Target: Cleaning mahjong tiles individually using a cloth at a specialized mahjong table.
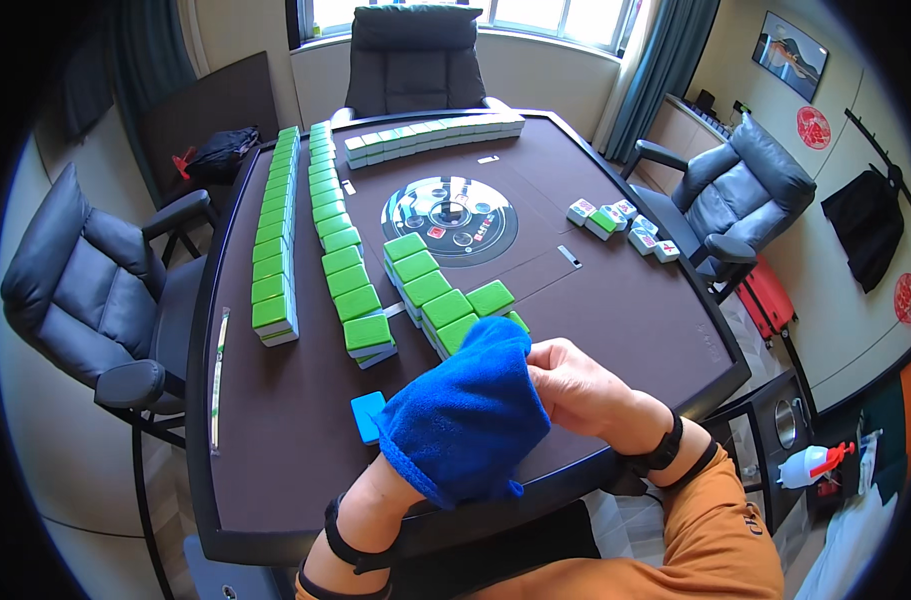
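Observation:
A blue microfiber cloth (466, 412) drapes over my left hand and hides its fingers; only my left wrist (388, 484) shows below it. My right hand (575, 382) has its fingers curled at the cloth's right edge, pinching it. Whether a tile sits inside the cloth is hidden. Just beyond the cloth, green-backed mahjong tiles (427, 289) stand in a stacked row, with a loose green tile (491, 298) beside them. A light blue tile-sized piece (367, 417) lies left of the cloth, partly behind it.
The brown mahjong table (275, 420) has a round centre console (449, 217). More tile rows stand at left (275, 225), centre-left (335, 210) and far side (436, 139). Several tiles (628, 225) lie at right. A wrapped stick (219, 382) lies near the left edge. Armchairs (418, 60) surround the table.

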{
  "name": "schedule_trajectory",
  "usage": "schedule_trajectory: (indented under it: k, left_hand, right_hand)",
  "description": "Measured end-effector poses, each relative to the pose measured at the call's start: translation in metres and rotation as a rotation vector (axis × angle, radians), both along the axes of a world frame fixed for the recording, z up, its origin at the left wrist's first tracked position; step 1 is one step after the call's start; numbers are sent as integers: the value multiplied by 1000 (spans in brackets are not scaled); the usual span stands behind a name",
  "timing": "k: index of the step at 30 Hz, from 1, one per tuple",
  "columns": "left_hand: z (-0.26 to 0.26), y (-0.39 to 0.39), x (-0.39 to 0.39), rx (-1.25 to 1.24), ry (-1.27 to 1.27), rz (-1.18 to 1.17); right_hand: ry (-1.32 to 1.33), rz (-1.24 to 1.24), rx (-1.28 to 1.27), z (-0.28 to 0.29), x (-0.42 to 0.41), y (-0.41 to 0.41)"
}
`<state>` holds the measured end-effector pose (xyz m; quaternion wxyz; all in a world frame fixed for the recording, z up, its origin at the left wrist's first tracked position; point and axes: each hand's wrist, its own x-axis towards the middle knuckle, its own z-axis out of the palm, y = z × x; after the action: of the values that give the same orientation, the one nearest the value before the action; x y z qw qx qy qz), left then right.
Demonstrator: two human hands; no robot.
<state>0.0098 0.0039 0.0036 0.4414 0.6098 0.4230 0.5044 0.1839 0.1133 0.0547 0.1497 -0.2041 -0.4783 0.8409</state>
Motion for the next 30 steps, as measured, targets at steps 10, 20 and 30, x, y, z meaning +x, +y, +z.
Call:
schedule_trajectory:
  k: [10,20,30]
  left_hand:
    - [37,8,9,112,145,92]
    - [5,-15,4,55,489,170]
    - [-34,-18,-15,111,329,148]
  right_hand:
    - [-159,-8,508,8,-6,-1]
    - [55,-23,573,17,2,2]
    - [282,176,713,9,2,4]
